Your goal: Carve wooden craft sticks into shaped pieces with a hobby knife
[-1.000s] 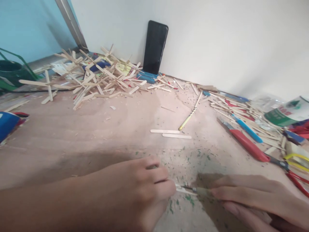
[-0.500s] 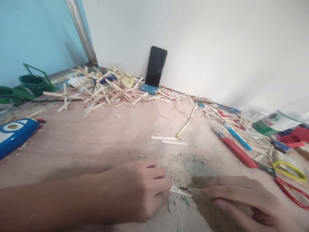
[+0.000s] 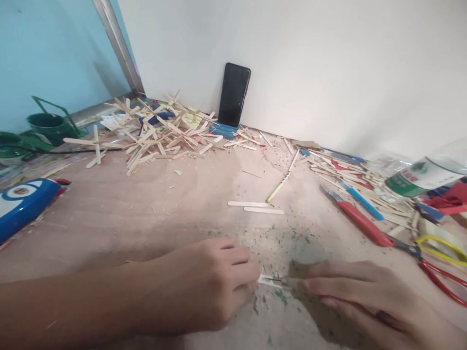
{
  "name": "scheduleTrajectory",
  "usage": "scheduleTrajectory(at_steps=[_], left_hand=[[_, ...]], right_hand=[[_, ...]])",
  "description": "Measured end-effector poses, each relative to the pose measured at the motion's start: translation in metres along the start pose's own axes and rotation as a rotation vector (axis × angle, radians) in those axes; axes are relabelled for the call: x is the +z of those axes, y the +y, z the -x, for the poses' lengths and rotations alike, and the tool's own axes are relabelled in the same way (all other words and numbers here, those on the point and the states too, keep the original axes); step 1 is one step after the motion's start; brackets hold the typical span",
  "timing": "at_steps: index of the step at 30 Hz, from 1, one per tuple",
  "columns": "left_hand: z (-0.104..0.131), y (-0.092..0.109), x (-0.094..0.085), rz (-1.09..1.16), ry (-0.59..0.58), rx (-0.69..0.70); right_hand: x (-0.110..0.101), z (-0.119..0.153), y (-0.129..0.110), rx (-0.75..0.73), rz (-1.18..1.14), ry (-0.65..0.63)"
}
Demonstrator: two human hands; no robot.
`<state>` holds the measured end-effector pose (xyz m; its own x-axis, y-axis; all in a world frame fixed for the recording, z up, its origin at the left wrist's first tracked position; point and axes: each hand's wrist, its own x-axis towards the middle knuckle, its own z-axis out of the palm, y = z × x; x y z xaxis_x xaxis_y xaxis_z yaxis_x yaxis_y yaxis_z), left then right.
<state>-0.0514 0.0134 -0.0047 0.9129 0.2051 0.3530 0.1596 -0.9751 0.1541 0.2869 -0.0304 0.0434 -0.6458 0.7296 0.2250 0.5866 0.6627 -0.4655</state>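
My left hand [image 3: 222, 282] rests on the tabletop at the lower middle, its fingers closed on a pale wooden stick [image 3: 275, 285] whose right end sticks out. From the right, my right hand [image 3: 350, 287] grips a slim craft knife [image 3: 290, 282] by its handle, and the thin blade lies over the stick. Green shavings [image 3: 280, 295] are scattered around the stick. Beyond my hands, two pale sticks [image 3: 263, 210] lie side by side. A yellow-tipped rod [image 3: 280, 185] slants just behind them.
A black phone [image 3: 234, 95] leans on the wall beside a heap of sticks [image 3: 164, 131]. At right are a red-handled cutter [image 3: 365, 223], red scissors [image 3: 443, 282], a blue pen [image 3: 361, 199] and a plastic bottle [image 3: 423, 177]. A blue object [image 3: 27, 206] sits at left.
The knife in my right hand has shifted slightly left and up, its blade lying closer along the stick. My left hand is nearly unmoved. The camera view has shifted slightly.
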Motion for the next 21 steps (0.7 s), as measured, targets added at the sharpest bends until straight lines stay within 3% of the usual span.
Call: scheduleTrajectory(at_steps=[6, 13, 21], left_hand=[[0.001, 0.002, -0.006, -0.005, -0.059, 0.0], [0.003, 0.003, -0.012, 0.007, -0.015, -0.009], [0.003, 0.004, -0.011, 0.017, -0.029, -0.006]], right_hand=[[0.004, -0.002, -0.006, -0.044, 0.131, 0.071], [-0.005, -0.027, -0.017, -0.101, 0.032, -0.148], [0.007, -0.009, -0.014, 0.01, -0.013, -0.117]])
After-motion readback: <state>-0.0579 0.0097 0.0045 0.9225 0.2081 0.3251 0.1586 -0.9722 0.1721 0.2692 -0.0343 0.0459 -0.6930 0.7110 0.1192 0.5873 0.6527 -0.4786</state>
